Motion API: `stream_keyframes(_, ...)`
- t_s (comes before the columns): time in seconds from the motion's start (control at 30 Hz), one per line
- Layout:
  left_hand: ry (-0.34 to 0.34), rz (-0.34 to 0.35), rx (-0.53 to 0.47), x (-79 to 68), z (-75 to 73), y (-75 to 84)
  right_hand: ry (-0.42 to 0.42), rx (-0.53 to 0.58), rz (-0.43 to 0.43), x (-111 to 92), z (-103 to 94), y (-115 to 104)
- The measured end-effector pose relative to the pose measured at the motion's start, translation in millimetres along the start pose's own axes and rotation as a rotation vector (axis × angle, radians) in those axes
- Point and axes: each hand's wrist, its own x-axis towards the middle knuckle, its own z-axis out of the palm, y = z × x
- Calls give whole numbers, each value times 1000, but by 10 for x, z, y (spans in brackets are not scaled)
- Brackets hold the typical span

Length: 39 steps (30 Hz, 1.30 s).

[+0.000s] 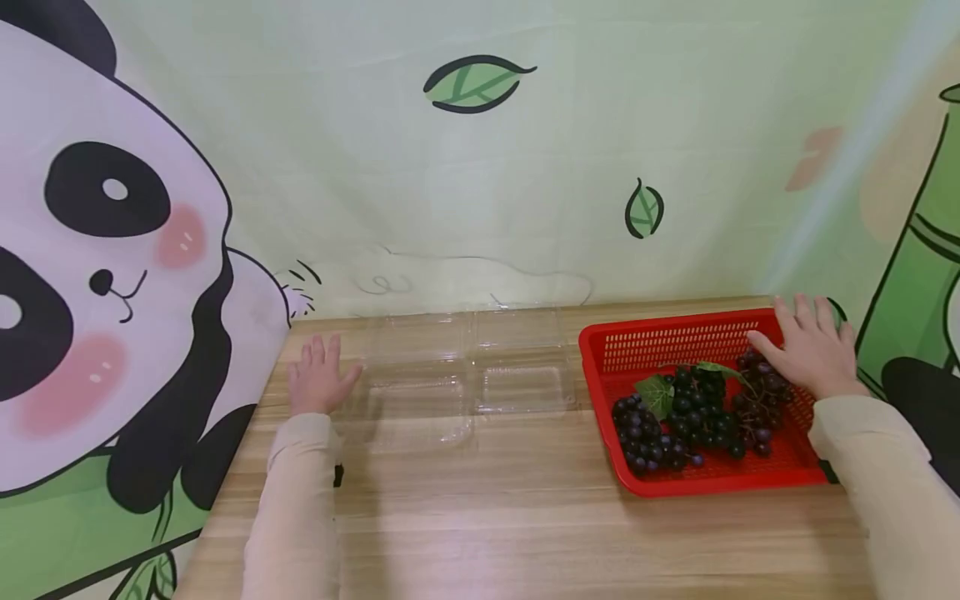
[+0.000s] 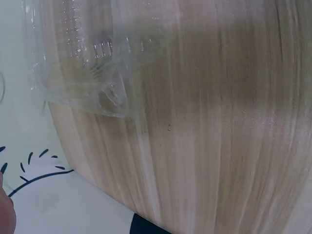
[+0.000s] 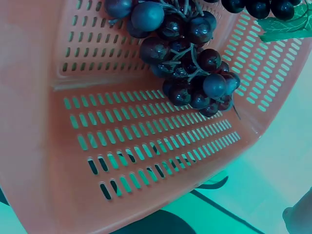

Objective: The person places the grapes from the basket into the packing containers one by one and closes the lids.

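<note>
On the left, my left hand [image 1: 322,375] has its fingers spread and holds nothing, just beside clear plastic boxes. The nearer box [image 1: 416,381] lies open-topped next to a second clear box [image 1: 521,368]. My right hand [image 1: 816,348], fingers extended, is over the right end of a red plastic basket [image 1: 637,482]. Inside the basket lie a dark bunch of grapes [image 1: 647,435], a black bunch [image 1: 697,408] and a purplish bunch [image 1: 765,392]. A green leaf [image 1: 656,395] rests among them. The right wrist view shows the purplish grapes [image 3: 180,63] against the slotted basket wall [image 3: 146,151].
A wooden table [image 1: 540,533] bears everything. Behind it hangs a pale green cloth [image 1: 337,167] printed with a panda [image 1: 135,267] and leaves, meeting the table's back and left edges. Bamboo print [image 1: 922,250] borders the right side.
</note>
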Motion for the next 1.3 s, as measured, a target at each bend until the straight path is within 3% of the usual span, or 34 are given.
stream_keyframes(0.73, 36, 105, -10, 168, 36, 242, 2, -28, -50, -29, -20, -74)
stream_keyframes(1.3, 22, 231, 40, 174, 130, 632, 4, -1, -95, -57, -25, -187)
